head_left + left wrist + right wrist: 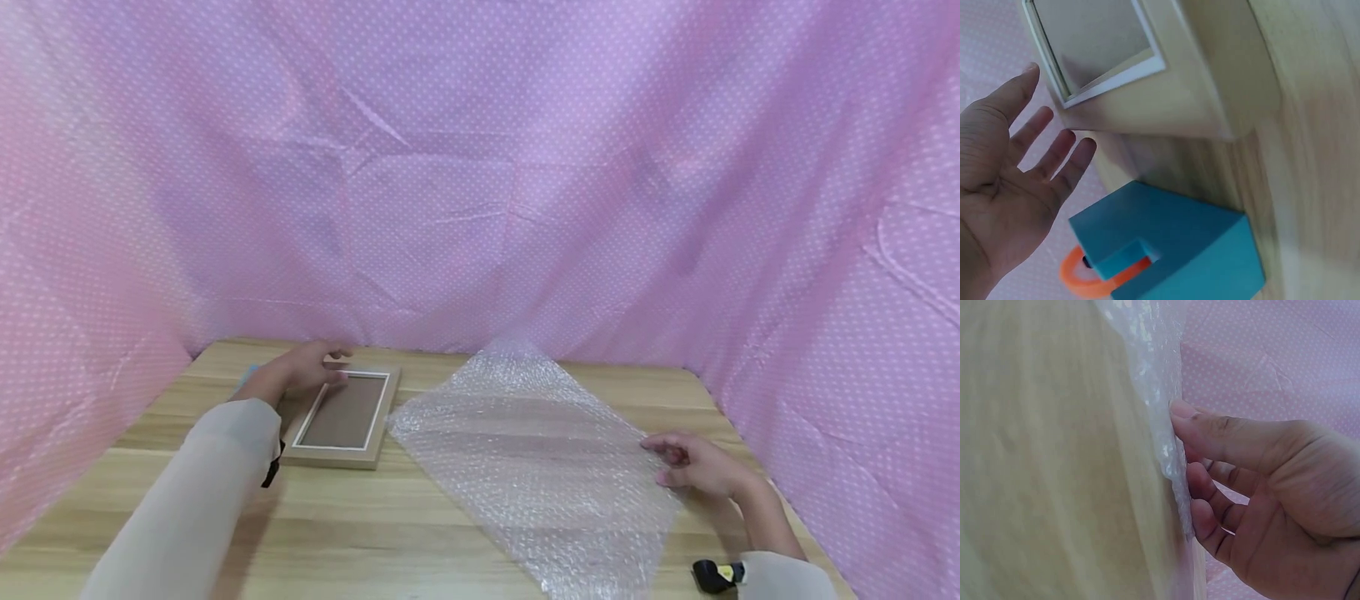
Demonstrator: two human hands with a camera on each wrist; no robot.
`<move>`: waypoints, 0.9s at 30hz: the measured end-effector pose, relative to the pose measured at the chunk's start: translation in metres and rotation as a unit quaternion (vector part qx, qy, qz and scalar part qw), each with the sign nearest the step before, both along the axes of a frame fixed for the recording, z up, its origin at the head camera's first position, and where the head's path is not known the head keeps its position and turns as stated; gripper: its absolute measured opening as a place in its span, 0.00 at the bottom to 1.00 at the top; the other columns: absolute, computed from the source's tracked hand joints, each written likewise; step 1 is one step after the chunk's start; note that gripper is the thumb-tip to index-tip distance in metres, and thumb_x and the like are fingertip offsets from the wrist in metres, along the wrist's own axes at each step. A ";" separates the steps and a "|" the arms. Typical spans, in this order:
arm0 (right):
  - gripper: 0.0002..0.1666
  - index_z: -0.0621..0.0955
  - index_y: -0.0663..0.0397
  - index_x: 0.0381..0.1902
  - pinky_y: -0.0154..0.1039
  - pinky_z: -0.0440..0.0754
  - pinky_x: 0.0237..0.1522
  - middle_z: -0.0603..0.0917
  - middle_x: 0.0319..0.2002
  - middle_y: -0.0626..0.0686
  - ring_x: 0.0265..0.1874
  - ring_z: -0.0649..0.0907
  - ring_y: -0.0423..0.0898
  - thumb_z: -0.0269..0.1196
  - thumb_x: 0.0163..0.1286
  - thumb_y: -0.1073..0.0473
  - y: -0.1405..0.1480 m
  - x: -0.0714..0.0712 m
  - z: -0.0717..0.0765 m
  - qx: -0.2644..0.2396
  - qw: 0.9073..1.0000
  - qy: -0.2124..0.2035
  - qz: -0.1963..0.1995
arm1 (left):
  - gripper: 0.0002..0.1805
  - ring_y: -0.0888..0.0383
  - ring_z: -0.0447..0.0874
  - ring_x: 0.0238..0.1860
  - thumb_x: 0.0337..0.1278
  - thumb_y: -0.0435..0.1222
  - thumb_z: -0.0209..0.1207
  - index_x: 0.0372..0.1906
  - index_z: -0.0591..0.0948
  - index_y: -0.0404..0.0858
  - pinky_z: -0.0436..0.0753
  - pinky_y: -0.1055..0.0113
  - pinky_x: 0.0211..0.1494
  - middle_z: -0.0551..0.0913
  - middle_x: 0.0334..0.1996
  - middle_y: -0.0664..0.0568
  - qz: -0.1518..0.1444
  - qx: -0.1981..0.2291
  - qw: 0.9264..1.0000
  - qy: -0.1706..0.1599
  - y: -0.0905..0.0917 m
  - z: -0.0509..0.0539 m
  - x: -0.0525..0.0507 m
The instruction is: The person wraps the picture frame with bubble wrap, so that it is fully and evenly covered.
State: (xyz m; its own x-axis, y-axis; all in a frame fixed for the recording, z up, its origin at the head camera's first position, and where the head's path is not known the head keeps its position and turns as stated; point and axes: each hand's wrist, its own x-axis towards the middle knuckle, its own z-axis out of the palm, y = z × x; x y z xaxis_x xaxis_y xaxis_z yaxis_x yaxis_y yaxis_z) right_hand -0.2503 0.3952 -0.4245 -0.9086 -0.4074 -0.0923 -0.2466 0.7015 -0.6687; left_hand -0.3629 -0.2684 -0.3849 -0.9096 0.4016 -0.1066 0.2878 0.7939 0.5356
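A light wooden picture frame (381, 417) with a white inner border lies on the left of the table. My left hand (306, 367) hovers at its far left edge, fingers loosely spread and holding nothing. In the left wrist view, that hand (1016, 156) is beside the frame (1147, 103), close to its corner. A sheet of clear bubble wrap (540, 458) is spread over the middle and right. At its right edge is my right hand (701, 468), fingers relaxed. From the right wrist, the thumb and fingertips of this hand (1260, 481) touch the wrap's edge (1163, 425).
A teal block-shaped object (1191, 250) with an orange curved part (1094, 284) stands beside the frame, mostly hidden by the left arm in the head view. Pink dotted cloth (480, 208) encloses the wooden table (360, 533) at the back and sides.
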 end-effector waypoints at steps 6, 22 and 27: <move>0.34 0.78 0.64 0.65 0.33 0.77 0.47 0.80 0.58 0.60 0.48 0.75 0.48 0.73 0.64 0.56 0.001 0.000 -0.001 -0.004 1.000 0.003 0.004 | 0.31 0.25 0.67 0.67 0.71 0.37 0.61 0.70 0.68 0.24 0.70 0.36 0.68 0.68 0.66 0.22 0.026 0.015 0.999 -0.013 0.001 -0.006 -0.006; 0.33 0.78 0.63 0.64 0.32 0.76 0.44 0.80 0.55 0.58 0.46 0.73 0.49 0.73 0.63 0.58 -0.001 -0.001 -0.001 0.000 1.000 -0.002 -0.003 | 0.26 0.34 0.76 0.57 0.64 0.34 0.64 0.61 0.76 0.21 0.76 0.42 0.62 0.77 0.57 0.26 0.055 -0.005 0.998 0.001 -0.008 -0.020 -0.019; 0.33 0.78 0.63 0.64 0.32 0.75 0.43 0.80 0.54 0.58 0.45 0.73 0.49 0.73 0.63 0.59 -0.001 0.000 -0.001 -0.004 1.000 -0.002 -0.005 | 0.23 0.41 0.77 0.49 0.63 0.35 0.63 0.57 0.78 0.23 0.78 0.46 0.55 0.80 0.52 0.31 0.061 -0.010 0.998 0.005 -0.010 -0.022 -0.024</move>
